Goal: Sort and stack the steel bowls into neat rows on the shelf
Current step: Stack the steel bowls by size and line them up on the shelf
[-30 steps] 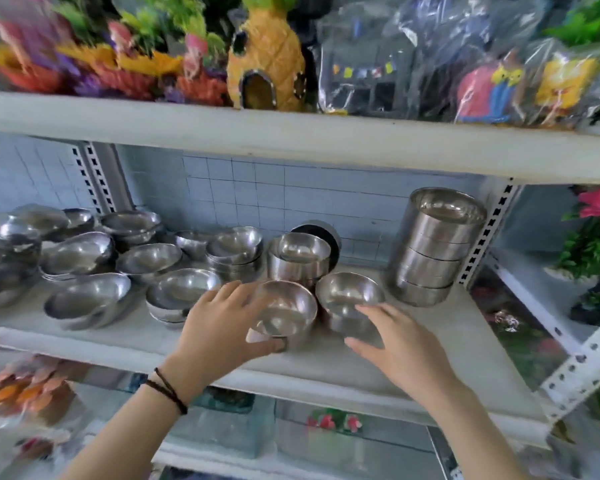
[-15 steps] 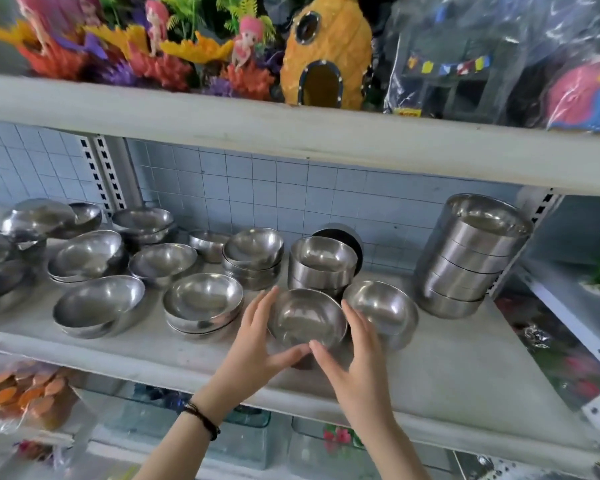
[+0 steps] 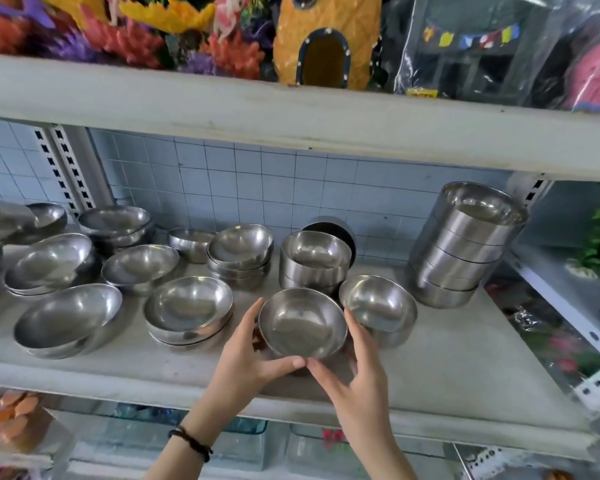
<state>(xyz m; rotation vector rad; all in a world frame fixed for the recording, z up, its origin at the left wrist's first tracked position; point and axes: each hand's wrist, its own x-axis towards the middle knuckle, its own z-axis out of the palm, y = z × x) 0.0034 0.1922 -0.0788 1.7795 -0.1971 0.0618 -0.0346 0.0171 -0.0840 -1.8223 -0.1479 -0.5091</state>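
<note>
We hold one steel bowl (image 3: pixel 302 323) between both hands at the front of the shelf (image 3: pixel 447 358), its mouth tipped a little toward us. Our left hand (image 3: pixel 248 355) cups its left side and our right hand (image 3: pixel 354 375) cups its right side, fingers curved along the wall and the two thumbs nearly meeting under the near rim. We cannot tell whether its base touches the shelf.

Just beside it on the right sits a single bowl (image 3: pixel 378 303), and right behind stands a short stack (image 3: pixel 316 258). A tall stack (image 3: pixel 465 244) stands well apart at the far right, leaning slightly. To the left, a low stack (image 3: pixel 189 306) sits near our left hand, with more bowls scattered beyond it. A dark wristband (image 3: pixel 191 443) circles our left wrist. A pineapple ornament (image 3: pixel 326 36) stands on the shelf above.
</note>
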